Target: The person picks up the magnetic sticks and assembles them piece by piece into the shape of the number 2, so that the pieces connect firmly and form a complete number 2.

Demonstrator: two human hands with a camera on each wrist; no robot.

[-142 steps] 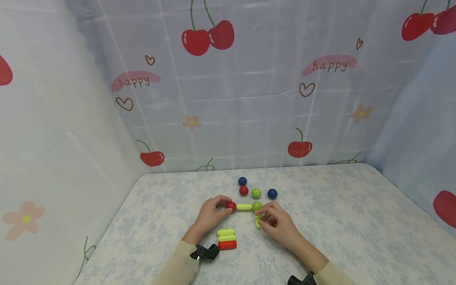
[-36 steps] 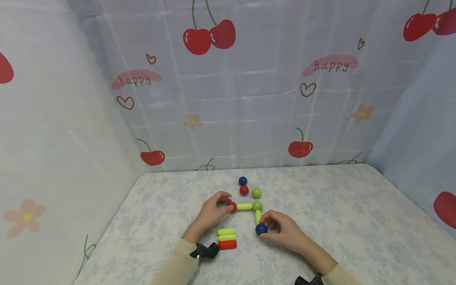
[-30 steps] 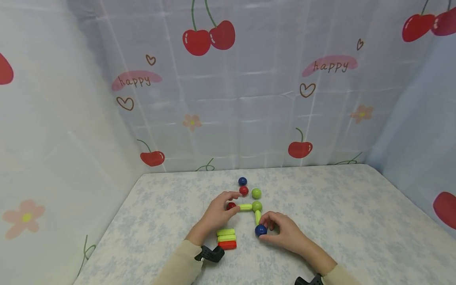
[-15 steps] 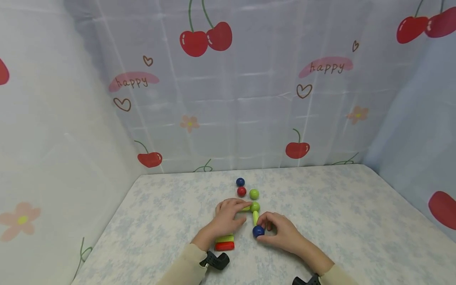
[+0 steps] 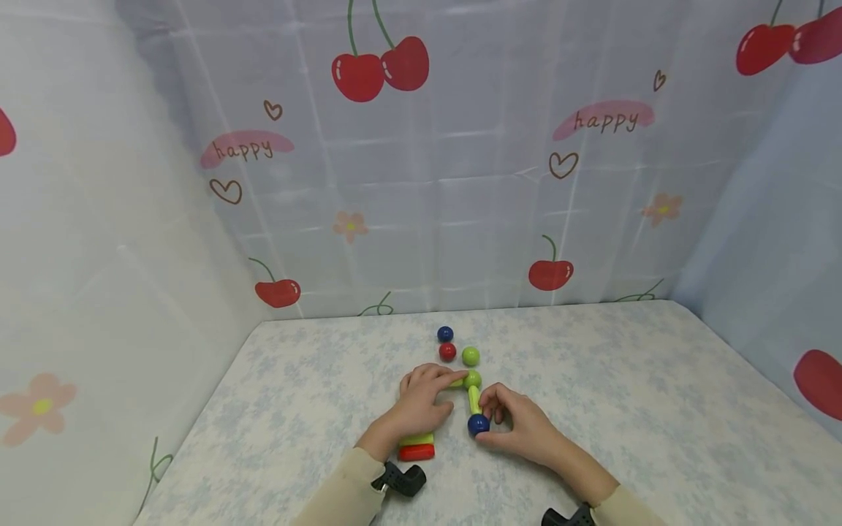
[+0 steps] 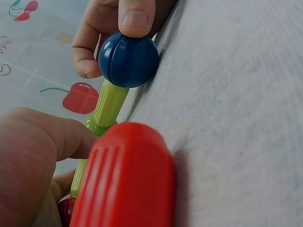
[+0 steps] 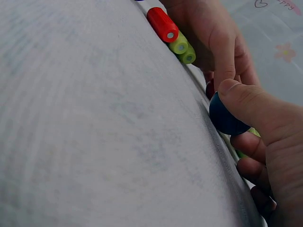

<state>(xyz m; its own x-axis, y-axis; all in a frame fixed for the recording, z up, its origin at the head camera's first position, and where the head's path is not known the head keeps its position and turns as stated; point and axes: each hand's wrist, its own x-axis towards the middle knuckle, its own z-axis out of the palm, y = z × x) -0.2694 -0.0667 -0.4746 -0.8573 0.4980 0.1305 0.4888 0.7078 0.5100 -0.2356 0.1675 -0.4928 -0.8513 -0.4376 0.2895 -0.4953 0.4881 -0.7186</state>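
Observation:
My right hand (image 5: pixel 526 431) pinches a blue ball (image 5: pixel 479 425) between thumb and fingers. That ball touches the near end of a ribbed yellow-green magnetic rod (image 5: pixel 474 400), whose far end meets a green ball (image 5: pixel 472 379). A second yellow-green rod (image 5: pixel 457 383) runs left from the green ball, mostly under my left hand (image 5: pixel 421 402). The left index finger reaches out straight and touches the green ball. A dark red ball (image 6: pixel 66 211) shows beside the left fingers in the left wrist view; the head view hides it.
By my left wrist lie a red rod (image 5: pixel 416 452) and yellow-green rods (image 7: pixel 180 45), lined up side by side. Beyond the joined pieces sit a loose blue ball (image 5: pixel 445 334), a red ball (image 5: pixel 447 352) and a green ball (image 5: pixel 470 356). A patterned curtain (image 5: pixel 460 183) stands behind the table.
The right hand brought the blue ball from the back to the rod's near end. The left hand left its hold at the red ball and moved right, index finger onto the green ball.

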